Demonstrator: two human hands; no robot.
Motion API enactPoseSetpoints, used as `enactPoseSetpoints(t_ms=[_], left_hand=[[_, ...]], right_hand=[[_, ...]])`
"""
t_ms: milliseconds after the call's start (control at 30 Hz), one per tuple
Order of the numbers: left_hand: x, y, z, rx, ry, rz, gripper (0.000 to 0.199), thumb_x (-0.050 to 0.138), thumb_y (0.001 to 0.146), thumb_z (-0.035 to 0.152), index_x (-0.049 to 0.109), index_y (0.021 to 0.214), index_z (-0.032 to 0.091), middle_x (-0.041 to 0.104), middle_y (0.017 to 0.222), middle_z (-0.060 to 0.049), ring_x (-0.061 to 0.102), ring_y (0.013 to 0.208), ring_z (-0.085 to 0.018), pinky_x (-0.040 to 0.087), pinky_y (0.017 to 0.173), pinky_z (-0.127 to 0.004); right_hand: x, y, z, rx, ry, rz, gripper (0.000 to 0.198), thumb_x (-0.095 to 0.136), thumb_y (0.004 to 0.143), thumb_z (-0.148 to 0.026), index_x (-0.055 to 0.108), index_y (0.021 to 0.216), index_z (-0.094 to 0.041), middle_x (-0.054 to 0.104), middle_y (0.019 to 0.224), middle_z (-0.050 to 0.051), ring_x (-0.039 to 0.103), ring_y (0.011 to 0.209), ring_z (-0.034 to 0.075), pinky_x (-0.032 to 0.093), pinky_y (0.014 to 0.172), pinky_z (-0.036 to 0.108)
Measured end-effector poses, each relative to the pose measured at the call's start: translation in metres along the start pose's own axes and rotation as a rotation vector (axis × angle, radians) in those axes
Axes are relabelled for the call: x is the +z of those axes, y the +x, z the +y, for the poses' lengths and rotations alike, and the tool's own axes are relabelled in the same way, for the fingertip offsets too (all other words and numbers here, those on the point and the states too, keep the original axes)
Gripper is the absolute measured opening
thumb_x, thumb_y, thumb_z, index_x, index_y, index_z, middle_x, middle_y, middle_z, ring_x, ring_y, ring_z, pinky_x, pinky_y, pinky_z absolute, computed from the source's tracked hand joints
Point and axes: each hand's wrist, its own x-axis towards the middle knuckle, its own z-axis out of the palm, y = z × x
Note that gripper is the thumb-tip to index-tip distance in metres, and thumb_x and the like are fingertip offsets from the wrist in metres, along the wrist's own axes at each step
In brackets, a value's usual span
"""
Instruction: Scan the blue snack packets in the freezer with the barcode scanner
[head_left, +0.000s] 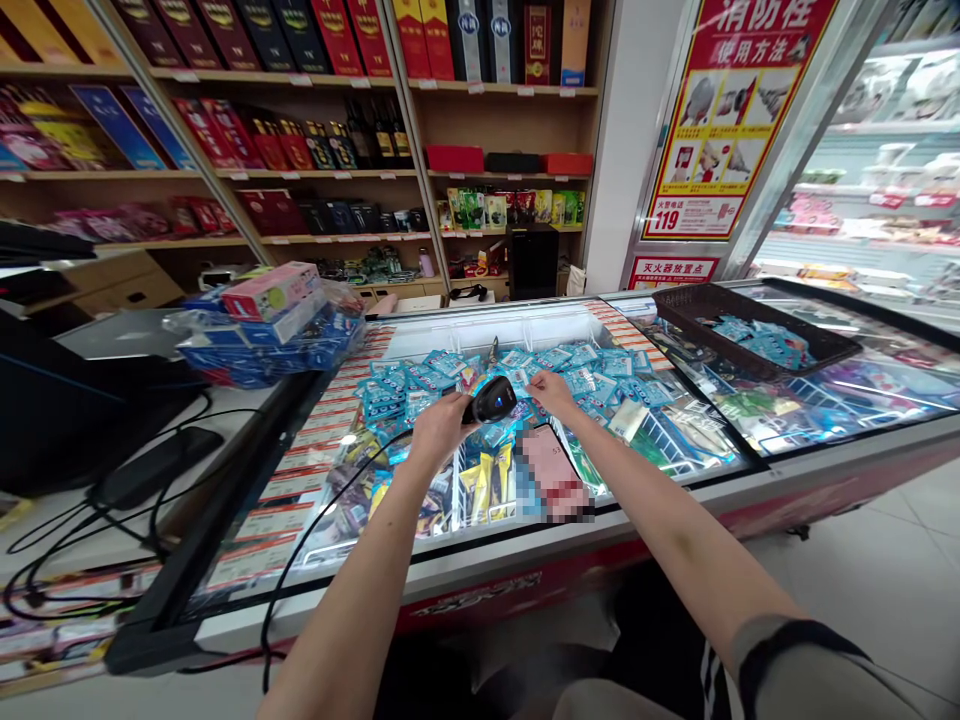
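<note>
My left hand (441,432) grips a black barcode scanner (495,399), its head pointing to the right over the freezer's glass top. A black cable runs from the scanner down past my left forearm. My right hand (551,392) pinches a small blue packet (517,382) just beyond the scanner head. Many similar blue packets (592,382) lie spread over the glass around both hands. A phone (553,465) with a pinkish screen rests on the glass below my right hand, partly blurred out.
A dark tray (817,352) with more blue packets sits on the freezer at the right. Boxes in plastic wrap (270,325) stand at the left, beside tangled black cables (90,520). Shelves of boxed goods (300,160) line the back wall.
</note>
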Motion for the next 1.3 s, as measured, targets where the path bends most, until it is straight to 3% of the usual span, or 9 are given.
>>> enactPoseSetpoints(t_ms=[200,400,533,633,733,833,1000,1167,1300], left_hand=[[-0.005,-0.002,-0.002,-0.012,0.001,-0.006,0.034,0.057,0.079,0.036,0.057,0.11,0.024,0.063,0.107,-0.005,0.06,0.098,-0.023,0.044,0.067,-0.028],[-0.001,-0.007,-0.005,-0.035,0.002,-0.029,0.038,0.056,0.079,0.036,0.055,0.116,0.026,0.063,0.112,-0.006,0.059,0.101,-0.023,0.045,0.073,-0.029],[0.002,-0.011,-0.011,-0.049,0.005,-0.053,0.035,0.056,0.079,0.036,0.058,0.112,0.024,0.063,0.111,-0.007,0.059,0.1,-0.023,0.045,0.072,-0.028],[0.006,-0.013,-0.018,-0.032,0.003,-0.04,0.034,0.055,0.08,0.037,0.058,0.111,0.023,0.063,0.109,-0.007,0.059,0.098,-0.022,0.044,0.07,-0.028],[0.01,-0.017,-0.026,-0.026,0.01,-0.028,0.033,0.053,0.08,0.037,0.057,0.111,0.024,0.063,0.106,-0.006,0.06,0.095,-0.022,0.043,0.068,-0.027],[0.014,-0.023,-0.039,-0.027,0.023,-0.031,0.031,0.053,0.081,0.037,0.057,0.109,0.024,0.063,0.102,-0.005,0.06,0.094,-0.022,0.042,0.067,-0.027],[0.014,-0.037,-0.067,-0.06,0.05,-0.055,0.031,0.053,0.081,0.038,0.057,0.109,0.025,0.064,0.1,-0.005,0.061,0.095,-0.023,0.043,0.067,-0.028],[0.013,-0.051,-0.094,-0.167,0.076,-0.04,0.034,0.054,0.08,0.038,0.057,0.111,0.024,0.063,0.105,-0.007,0.06,0.097,-0.024,0.043,0.069,-0.029],[0.01,-0.057,-0.108,-0.232,0.062,-0.035,0.033,0.054,0.08,0.039,0.057,0.11,0.024,0.064,0.105,-0.006,0.06,0.097,-0.024,0.043,0.069,-0.028]], right_hand=[[0.003,0.003,0.009,0.064,0.059,0.016,0.014,0.056,0.078,-0.029,0.055,0.087,-0.018,0.06,0.065,-0.004,0.058,0.051,0.01,0.048,0.05,0.023],[-0.003,0.009,0.011,0.121,0.023,0.078,0.019,0.052,0.082,-0.028,0.056,0.096,-0.015,0.065,0.072,0.0,0.061,0.056,0.012,0.051,0.056,0.026],[-0.011,0.01,0.004,0.129,-0.086,0.206,0.027,0.058,0.08,-0.03,0.057,0.102,-0.015,0.066,0.093,0.008,0.063,0.086,0.018,0.05,0.079,0.033],[-0.01,0.01,-0.007,0.072,-0.236,0.268,0.031,0.059,0.08,-0.031,0.058,0.106,-0.015,0.058,0.114,0.015,0.053,0.11,0.024,0.041,0.094,0.039],[0.002,0.013,-0.019,-0.073,-0.403,0.144,0.027,0.052,0.084,-0.027,0.061,0.106,-0.015,0.061,0.109,0.013,0.054,0.107,0.023,0.039,0.094,0.037],[0.023,0.017,-0.03,-0.172,-0.409,-0.011,0.02,0.052,0.085,-0.022,0.067,0.098,-0.018,0.067,0.097,0.007,0.059,0.095,0.019,0.041,0.09,0.031],[0.058,0.024,-0.042,-0.277,-0.394,-0.212,0.022,0.05,0.087,-0.022,0.07,0.096,-0.023,0.07,0.096,0.002,0.062,0.088,0.017,0.045,0.083,0.027],[0.089,0.03,-0.05,-0.355,-0.395,-0.332,0.027,0.05,0.088,-0.021,0.067,0.108,-0.026,0.068,0.106,0.002,0.06,0.099,0.017,0.043,0.089,0.028],[0.117,0.031,-0.06,-0.505,-0.459,-0.398,0.035,0.051,0.089,-0.025,0.057,0.124,-0.026,0.059,0.125,0.004,0.049,0.119,0.018,0.034,0.101,0.033]])
